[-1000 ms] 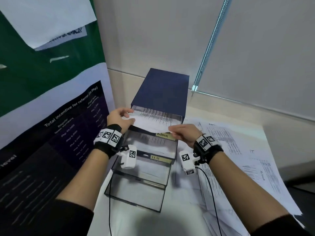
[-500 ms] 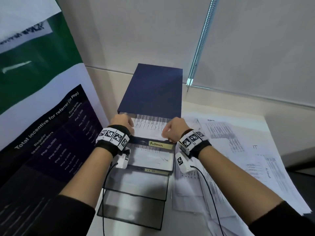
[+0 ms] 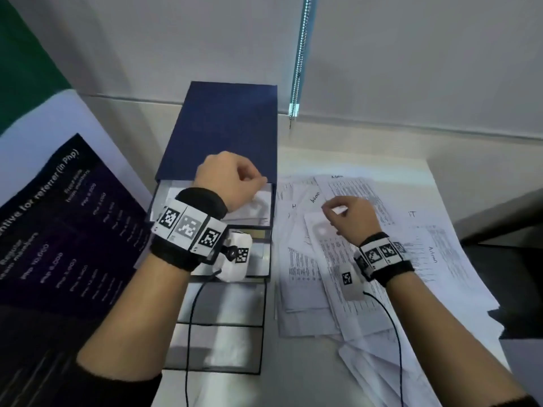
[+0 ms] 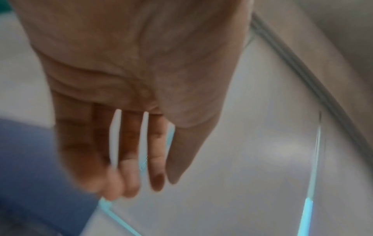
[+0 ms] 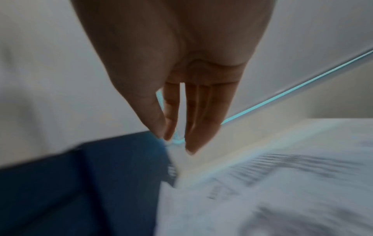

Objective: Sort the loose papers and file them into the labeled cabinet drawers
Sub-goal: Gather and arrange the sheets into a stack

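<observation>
The dark blue cabinet (image 3: 226, 127) stands against the wall with its clear drawers pulled out in steps. A printed sheet (image 3: 252, 207) lies in the top drawer (image 3: 163, 198). My left hand (image 3: 255, 180) hovers over that drawer and holds nothing. The left wrist view shows the same left hand (image 4: 141, 175) with fingers nearly straight. My right hand (image 3: 332, 211) is over the loose papers (image 3: 367, 195) to the right of the cabinet. It pinches the top edge of one sheet (image 3: 332, 254). In the blurred right wrist view, thumb and forefinger of the right hand (image 5: 171, 138) meet on that paper edge.
Two lower drawers (image 3: 223, 304) stick out toward me. A dark printed poster (image 3: 58, 230) leans on the left. A beaded blind cord (image 3: 299, 54) hangs behind the cabinet. Papers marked Admin and IT spread to the table's right edge (image 3: 470, 224).
Both hands have let go of the sheet, which now lies in the top drawer. My right hand has moved right onto the loose papers; my left has lifted above the drawer.
</observation>
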Tool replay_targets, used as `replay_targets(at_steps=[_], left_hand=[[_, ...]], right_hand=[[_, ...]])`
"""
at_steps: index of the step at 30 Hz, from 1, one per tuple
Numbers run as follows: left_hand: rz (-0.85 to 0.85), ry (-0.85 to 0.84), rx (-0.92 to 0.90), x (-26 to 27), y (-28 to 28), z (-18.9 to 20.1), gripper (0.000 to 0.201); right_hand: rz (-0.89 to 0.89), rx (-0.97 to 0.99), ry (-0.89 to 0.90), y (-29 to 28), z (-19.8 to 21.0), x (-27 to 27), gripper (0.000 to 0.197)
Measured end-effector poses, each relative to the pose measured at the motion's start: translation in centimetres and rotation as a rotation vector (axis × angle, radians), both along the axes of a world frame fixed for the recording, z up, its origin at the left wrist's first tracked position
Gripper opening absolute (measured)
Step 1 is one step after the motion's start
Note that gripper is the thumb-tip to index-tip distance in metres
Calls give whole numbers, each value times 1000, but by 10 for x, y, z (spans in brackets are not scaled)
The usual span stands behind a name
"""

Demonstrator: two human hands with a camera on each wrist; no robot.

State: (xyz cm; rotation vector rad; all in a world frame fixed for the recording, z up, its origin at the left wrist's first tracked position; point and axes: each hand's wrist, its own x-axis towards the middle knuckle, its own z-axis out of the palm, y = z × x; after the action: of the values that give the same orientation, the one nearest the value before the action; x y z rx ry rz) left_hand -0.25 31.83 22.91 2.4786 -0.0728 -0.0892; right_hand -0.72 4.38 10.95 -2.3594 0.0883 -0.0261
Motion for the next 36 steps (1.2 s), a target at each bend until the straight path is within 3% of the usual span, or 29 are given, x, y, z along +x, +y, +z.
replay_targets(at_steps=[2, 4, 7, 9, 11, 13, 15, 18, 21, 24, 27, 34, 36], left_hand=[[-149, 3, -192, -4, -43, -10, 10], [-241, 49, -257, -5, -89, -45, 5], [-145, 255, -243, -1, -142, -129, 15], [-44, 492, -133, 2, -160, -188, 29], [-29, 695, 1, -4, -165, -237, 21], [88, 739, -11, -13, -168, -270, 13], [246, 709, -130, -22, -173, -292, 32], [333, 677, -247, -25, -182, -302, 42], [427, 641, -348, -23, -180, -310, 36], [477, 660, -452, -24, -174, -316, 29], [497, 628, -530, -22, -177, -314, 40], [509, 518, -575, -25, -181, -295, 24], [460, 550, -595, -26, -177, -297, 34]], right_hand=[[-105, -166, 193, -55, -36, -5, 16], [-188, -313, 441, -101, -73, -16, 39], [-255, -350, 686, -147, -122, -42, 79], [-246, -338, 711, -163, -146, -54, 91], [-271, -295, 638, -169, -162, -62, 93], [-310, -186, 572, -172, -170, -65, 85], [-328, -106, 575, -175, -174, -64, 67], [-342, -26, 579, -182, -178, -59, 35], [-351, 114, 563, -191, -182, -60, 24], [-296, 213, 556, -201, -181, -63, 24], [-241, 161, 563, -211, -177, -61, 30], [-505, -25, 444, -265, -174, -82, 28], [-517, -42, 435, -274, -175, -86, 26]])
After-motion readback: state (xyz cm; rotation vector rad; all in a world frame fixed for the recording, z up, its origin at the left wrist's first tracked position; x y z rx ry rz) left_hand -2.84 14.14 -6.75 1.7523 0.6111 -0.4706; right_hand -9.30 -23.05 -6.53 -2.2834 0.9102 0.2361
